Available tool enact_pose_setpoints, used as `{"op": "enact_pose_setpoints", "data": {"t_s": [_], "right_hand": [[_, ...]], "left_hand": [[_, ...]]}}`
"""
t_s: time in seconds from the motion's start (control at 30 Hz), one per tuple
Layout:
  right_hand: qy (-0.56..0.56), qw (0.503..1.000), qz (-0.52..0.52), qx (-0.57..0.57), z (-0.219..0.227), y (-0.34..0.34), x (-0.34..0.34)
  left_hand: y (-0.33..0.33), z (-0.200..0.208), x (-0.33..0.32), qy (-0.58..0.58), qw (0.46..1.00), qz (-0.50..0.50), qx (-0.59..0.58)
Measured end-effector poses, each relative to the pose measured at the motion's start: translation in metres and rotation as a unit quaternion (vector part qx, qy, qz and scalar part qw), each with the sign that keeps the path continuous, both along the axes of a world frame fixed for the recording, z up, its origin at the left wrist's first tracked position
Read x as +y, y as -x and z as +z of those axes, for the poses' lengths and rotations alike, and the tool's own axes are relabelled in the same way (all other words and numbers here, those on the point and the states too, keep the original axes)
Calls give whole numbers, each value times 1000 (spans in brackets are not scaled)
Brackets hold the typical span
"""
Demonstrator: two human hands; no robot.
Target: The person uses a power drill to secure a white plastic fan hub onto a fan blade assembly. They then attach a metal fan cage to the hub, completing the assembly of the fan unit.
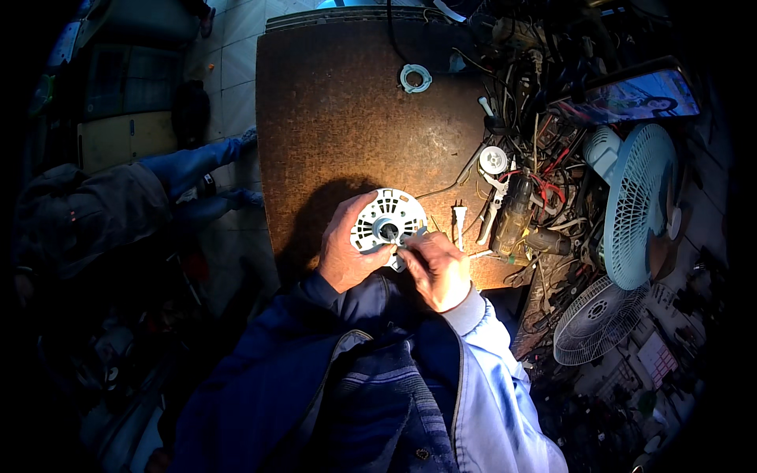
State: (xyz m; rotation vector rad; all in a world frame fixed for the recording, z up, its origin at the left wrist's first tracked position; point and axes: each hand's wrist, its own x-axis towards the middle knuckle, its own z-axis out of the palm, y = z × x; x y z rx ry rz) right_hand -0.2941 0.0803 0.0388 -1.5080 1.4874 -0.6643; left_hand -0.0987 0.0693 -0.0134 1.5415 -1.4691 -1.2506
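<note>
A white round slotted cover (387, 202), which looks like a fan's motor housing, is held over the near edge of the wooden table. My left hand (341, 251) is closed around its left side, with the thumb near the dark round hole in the middle. At the lower right of that hole, the fingers of my right hand (438, 270) are pinched together against the cover. What they hold, if anything, is too small and too hidden to name. A cord runs behind the cover, and a white plug (460, 214) lies just right of it.
A pale blue ring (415, 78) lies far back on the wooden table (347, 102). Along the right are a cordless drill (516, 205), white-handled pliers (494, 206), tangled wires, a screen (631, 98) and a blue fan (640, 205). A person (102, 205) is at the left.
</note>
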Motion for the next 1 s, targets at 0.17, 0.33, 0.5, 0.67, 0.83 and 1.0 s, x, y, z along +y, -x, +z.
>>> {"op": "enact_pose_setpoints", "data": {"t_s": [0.17,0.33,0.5,0.67,0.83,1.0], "right_hand": [[13,991,-111,75,-3,49,7],[57,931,-158,325,-35,140,22],[-20,873,-8,487,-71,199,34],[-10,826,32,563,-105,205,39],[53,818,76,567,-116,223,41],[94,840,135,517,-71,219,32]], "left_hand": [[-6,2,2,-7,1000,-4,-2],[-1,2,-1,-6,1000,-11,11],[-3,5,-1,-10,1000,-12,15],[-2,7,-1,-17,1000,-9,19],[-1,8,-1,-11,1000,-8,11],[-3,6,0,-3,1000,-3,8]]}}
